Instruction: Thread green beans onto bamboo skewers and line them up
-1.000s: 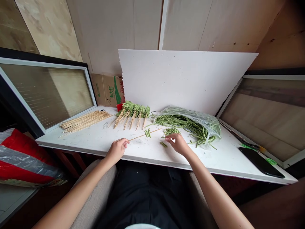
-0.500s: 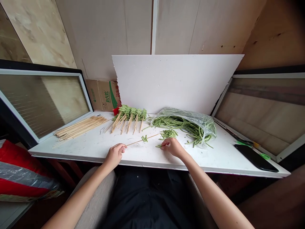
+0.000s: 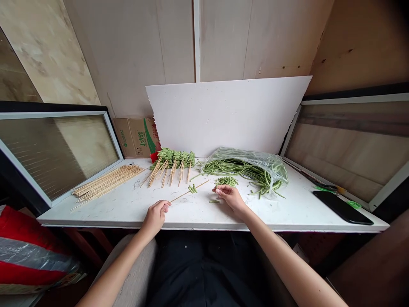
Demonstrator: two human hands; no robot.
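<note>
My left hand (image 3: 157, 214) is closed round the lower end of a bamboo skewer (image 3: 180, 196), which points up and to the right. Several short green bean pieces (image 3: 192, 188) are threaded on its middle. My right hand (image 3: 229, 197) is closed in a pinch near the skewer's tip, with a small bean piece (image 3: 214, 189) at its fingertips. Just behind that hand lies a pile of cut bean pieces (image 3: 227, 182), partly hidden by the fingers. One loose cut piece (image 3: 214, 201) rests on the white table (image 3: 191, 215) beside the hand.
Bare skewers (image 3: 108, 182) lie at the left, near finished bean skewers (image 3: 174, 160) stacked at the back. Long beans (image 3: 236, 167) spill from a clear plastic bag (image 3: 275, 164). A black phone (image 3: 341, 207) and scissors (image 3: 326, 186) lie at the right. A white board (image 3: 223, 117) stands behind.
My right hand has lifted off the table towards the skewer tip with a bean piece, leaving another piece lying there. The skewer tilts up slightly more. The camera view has shifted a little.
</note>
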